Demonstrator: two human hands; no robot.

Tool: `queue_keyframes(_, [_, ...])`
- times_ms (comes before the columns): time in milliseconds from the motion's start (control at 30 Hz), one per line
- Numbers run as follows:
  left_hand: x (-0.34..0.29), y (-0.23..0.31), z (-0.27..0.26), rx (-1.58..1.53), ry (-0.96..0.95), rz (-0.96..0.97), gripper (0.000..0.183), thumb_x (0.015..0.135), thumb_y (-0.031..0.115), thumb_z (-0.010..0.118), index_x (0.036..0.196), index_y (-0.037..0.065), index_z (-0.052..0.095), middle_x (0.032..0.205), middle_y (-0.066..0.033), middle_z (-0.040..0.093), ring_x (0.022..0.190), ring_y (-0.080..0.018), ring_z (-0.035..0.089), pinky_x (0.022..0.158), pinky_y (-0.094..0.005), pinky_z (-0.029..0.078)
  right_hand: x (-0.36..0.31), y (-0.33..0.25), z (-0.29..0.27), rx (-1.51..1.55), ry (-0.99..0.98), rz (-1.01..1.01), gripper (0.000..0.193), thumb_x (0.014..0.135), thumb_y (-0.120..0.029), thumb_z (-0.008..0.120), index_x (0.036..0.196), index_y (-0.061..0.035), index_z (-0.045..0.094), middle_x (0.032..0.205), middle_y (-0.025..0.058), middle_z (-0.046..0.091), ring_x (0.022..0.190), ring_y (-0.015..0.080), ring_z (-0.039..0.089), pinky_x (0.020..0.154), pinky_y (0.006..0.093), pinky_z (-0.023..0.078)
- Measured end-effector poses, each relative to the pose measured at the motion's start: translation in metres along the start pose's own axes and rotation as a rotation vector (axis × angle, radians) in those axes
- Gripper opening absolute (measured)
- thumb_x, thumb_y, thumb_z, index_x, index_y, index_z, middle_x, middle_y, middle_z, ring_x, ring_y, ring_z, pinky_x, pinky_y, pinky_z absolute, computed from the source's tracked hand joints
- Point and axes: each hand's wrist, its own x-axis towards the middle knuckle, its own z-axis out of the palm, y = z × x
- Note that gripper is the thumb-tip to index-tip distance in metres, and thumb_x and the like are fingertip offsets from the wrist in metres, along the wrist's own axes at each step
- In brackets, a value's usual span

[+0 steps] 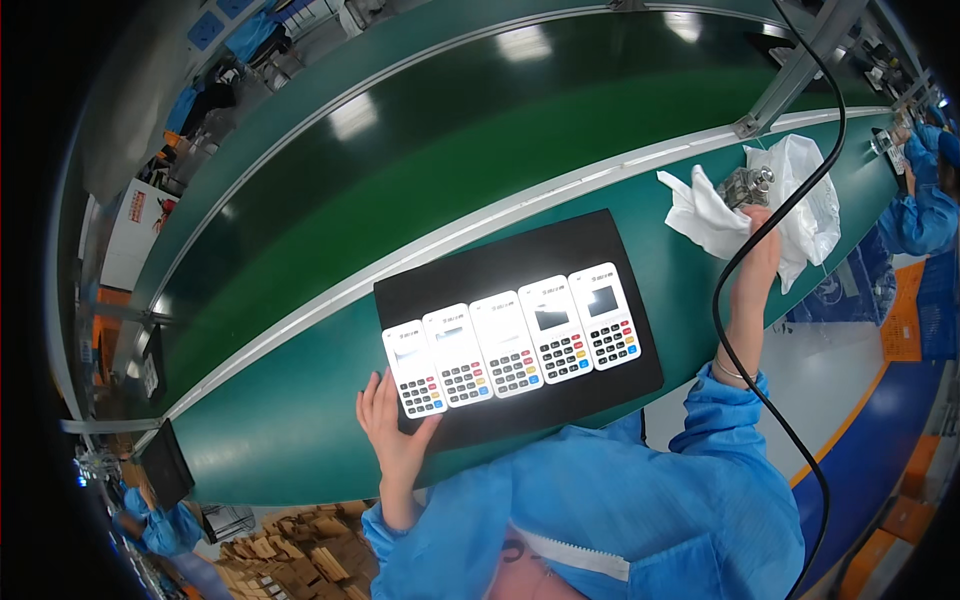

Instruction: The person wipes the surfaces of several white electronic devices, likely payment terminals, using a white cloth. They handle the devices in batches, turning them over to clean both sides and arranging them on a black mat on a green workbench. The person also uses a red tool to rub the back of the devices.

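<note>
Several white card payment terminals lie side by side in a slanting row on a black mat. Each has a screen at the far end and a keypad at the near end. My left hand is open at the near left corner of the leftmost terminal, its fingers along the side and its thumb by the bottom edge. Off to the right, my right hand is closed on a white cloth. Next to those fingers stands a clear bottle with a metal top; my fingertips are partly hidden.
A white plastic bag lies beside the bottle. One black cable hangs across the view, passing over my right forearm. Beyond the green bench's pale rail runs a green belt. Other people in blue work at both ends.
</note>
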Motion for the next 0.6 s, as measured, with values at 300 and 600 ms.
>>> queue_keyframes(300, [-0.001, 0.001, 0.000, 0.021, -0.005, -0.013, 0.082, 0.077, 0.027, 0.084, 0.147, 0.001, 0.050, 0.150, -0.0163, 0.052, 0.148, -0.0376, 0.036, 0.123, -0.0535, 0.019, 0.002, -0.008, -0.023, 1.069, -0.184, 0.433, 0.041, 0.110, -0.039, 0.052, 0.114, 0.0008, 0.063, 0.087, 0.0051, 0.061, 0.076, 0.0130, 0.059, 0.086, 0.0342, 0.055])
queue_keyframes(600, [-0.001, -0.001, 0.003, 0.027, 0.001, -0.001, 0.085, 0.077, 0.035, 0.084, 0.147, 0.001, 0.049, 0.149, -0.0151, 0.053, 0.146, -0.0373, 0.038, 0.123, -0.0550, 0.017, 0.042, 0.015, -0.017, -0.505, 0.165, -0.357, 0.030, 0.098, 0.000, 0.058, 0.126, -0.0008, 0.068, 0.114, 0.0157, 0.065, 0.095, 0.0321, 0.068, 0.085, 0.0392, 0.054])
